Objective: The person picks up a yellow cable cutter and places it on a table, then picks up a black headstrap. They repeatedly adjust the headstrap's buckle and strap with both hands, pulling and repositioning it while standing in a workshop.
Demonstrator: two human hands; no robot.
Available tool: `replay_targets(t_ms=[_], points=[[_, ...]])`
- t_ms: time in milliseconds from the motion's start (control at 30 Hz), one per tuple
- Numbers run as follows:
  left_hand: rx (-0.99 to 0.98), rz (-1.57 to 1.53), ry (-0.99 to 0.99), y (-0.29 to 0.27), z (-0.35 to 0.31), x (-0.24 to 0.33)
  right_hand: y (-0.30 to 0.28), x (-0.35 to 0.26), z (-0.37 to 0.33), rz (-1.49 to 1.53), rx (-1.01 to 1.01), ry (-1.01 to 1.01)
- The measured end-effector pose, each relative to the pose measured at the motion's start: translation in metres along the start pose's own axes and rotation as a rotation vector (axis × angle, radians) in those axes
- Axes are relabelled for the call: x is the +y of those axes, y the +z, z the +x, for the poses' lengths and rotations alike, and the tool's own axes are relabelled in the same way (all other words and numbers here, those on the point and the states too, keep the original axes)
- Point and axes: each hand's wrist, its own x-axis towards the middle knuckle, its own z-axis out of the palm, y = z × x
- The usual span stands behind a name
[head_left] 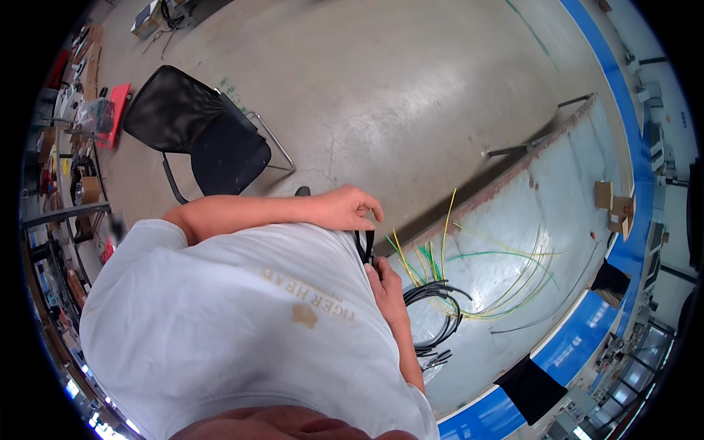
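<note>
My left hand point(347, 208) is curled above the table's near edge, thumb and index finger close together at the top of a black cable point(369, 242). From there the doubled black strands run down to my right hand point(386, 286), whose thumb and fingers close on their lower end by my shirt. Part of the cable is hidden behind the hands and shirt. Just right of my right hand, a coil of black cables point(456, 323) lies on the metal-topped table point(506, 367). Yellow and green wires point(444, 246) fan out beside it, and dark-handled tools point(438, 359) lie below the coil.
A black mesh chair point(227, 158) stands on the concrete floor point(411, 88) to the left. Small cardboard boxes point(614, 205) sit at the table's far side, near a blue band point(579, 330) with black cloths point(532, 389). Crowded shelves point(66, 213) line the left.
</note>
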Motion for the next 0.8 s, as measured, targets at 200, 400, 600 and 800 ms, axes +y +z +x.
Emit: replay_targets(t_ms=[200,400,600,800], points=[[0.187,-0.387,-0.082,-0.053,-0.016,0.003,0.027,-0.017,0.047,0.057,0.209,-0.164],[0.144,-0.174,0.194,-0.041,-0.033,-0.012,0.037,-0.013,0.076,0.366,0.151,-0.112],[-0.051,0.079,-0.060,-0.006,-0.038,-0.010,0.039,-0.034,0.077,0.415,0.127,-0.021],[0.024,-0.092,0.074,-0.009,-0.040,-0.025,0.020,-0.019,0.052,1.054,-0.090,0.160]])
